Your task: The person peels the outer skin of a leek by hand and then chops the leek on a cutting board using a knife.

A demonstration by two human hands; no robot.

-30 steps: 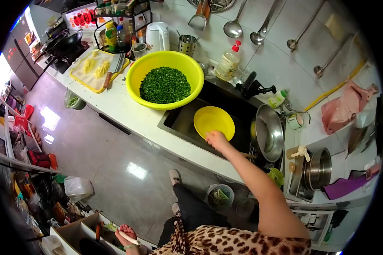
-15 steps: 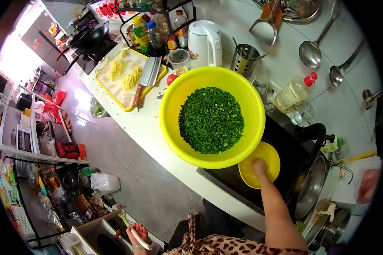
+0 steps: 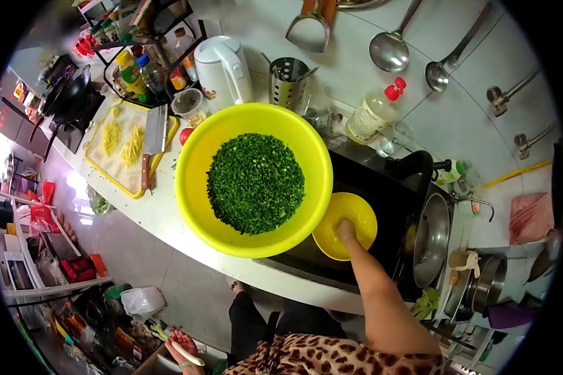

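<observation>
White counter (image 3: pixel 134 215) with yellow-edged board (image 3: pixel 122 147), kettle (image 3: pixel 222 72), large bowl (image 3: pixel 254 244).

The right hand (image 3: pixel 344 230) is down inside the small yellow bowl (image 3: pixel 364 219) now, not at its near edge like at first. The big yellow bowl (image 3: pixel 317 184) looks bigger than at first. It shows a bit left of the middle, after being farther right a moment ago.

Here, a white electric kettle (image 3: pixel 218 70) is flanked by a perforated steel utensil holder (image 3: pixel 287 87) and a blue-capped bottle (image 3: pixel 151 74). Above, a steel ladle (image 3: pixel 389 52) is hung near a spatula (image 3: pixel 308 34). Over at the far end, a black wok (image 3: pixel 75 99) is seated on the stove (image 3: pixel 86 122), while steel pots (image 3: pixel 492 280) are clustered at the right, a purple cloth (image 3: pixel 510 315) laid near them.
</observation>
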